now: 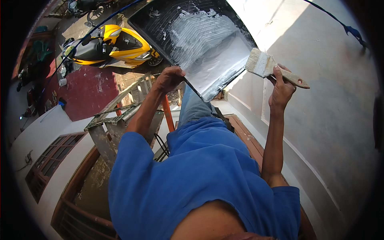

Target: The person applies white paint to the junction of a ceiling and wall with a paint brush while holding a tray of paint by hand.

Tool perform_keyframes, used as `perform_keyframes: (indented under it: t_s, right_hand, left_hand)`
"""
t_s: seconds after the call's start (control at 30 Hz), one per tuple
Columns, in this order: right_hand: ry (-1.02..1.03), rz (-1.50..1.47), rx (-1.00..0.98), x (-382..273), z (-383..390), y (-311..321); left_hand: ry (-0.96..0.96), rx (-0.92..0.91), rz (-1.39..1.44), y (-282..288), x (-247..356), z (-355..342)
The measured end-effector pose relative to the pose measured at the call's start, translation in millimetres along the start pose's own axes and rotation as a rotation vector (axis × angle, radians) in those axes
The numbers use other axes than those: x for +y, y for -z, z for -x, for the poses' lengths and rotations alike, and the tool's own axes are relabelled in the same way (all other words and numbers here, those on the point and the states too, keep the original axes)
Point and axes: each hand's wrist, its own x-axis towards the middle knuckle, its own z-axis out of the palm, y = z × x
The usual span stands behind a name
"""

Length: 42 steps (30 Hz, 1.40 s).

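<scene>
Two items held: left grip [170, 80] holds black tray [150, 26] ahead by its near-left edge, right grip [281, 89] clasps brush [262, 65] at tray's right rim; one-sided support could tip tray, spilling white paint [218, 60].

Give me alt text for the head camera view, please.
A person's left hand grips a black paint tray of white paint; the right hand holds a wide paintbrush at its edge. Below is their blue T-shirt, with a yellow-and-black scooter at upper left and a pale wall at right.
</scene>
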Motion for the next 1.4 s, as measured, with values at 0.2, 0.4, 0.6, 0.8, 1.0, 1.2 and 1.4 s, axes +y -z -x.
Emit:
perform_keyframes:
  t_s: [0.2,0.4,0.6,0.8,1.0,1.2,1.4]
  right_hand:
    - [0.162,0.288,-0.065,-5,12,-34]
    - [0.241,0.389,-0.156,6,47,-58]
    - [0.157,0.351,-0.092,12,65,-69]
    - [0.12,0.353,-0.088,12,77,-72]
    - [0.154,0.398,-0.049,17,76,-78]
    - [0.163,0.319,-0.081,22,83,-84]
    - [0.132,0.223,-0.088,14,86,-84]
  left_hand:
    - [0.001,-0.05,-0.011,-8,7,10]
    - [0.061,-0.034,0.034,-11,7,13]
    - [0.048,-0.066,0.054,-27,14,24]
    - [0.013,-0.004,-0.04,-41,13,33]
    - [-0.021,-0.035,-0.018,-48,17,40]
    - [-0.024,-0.03,-0.054,-51,18,42]
    - [-0.032,-0.049,-0.073,-50,16,40]
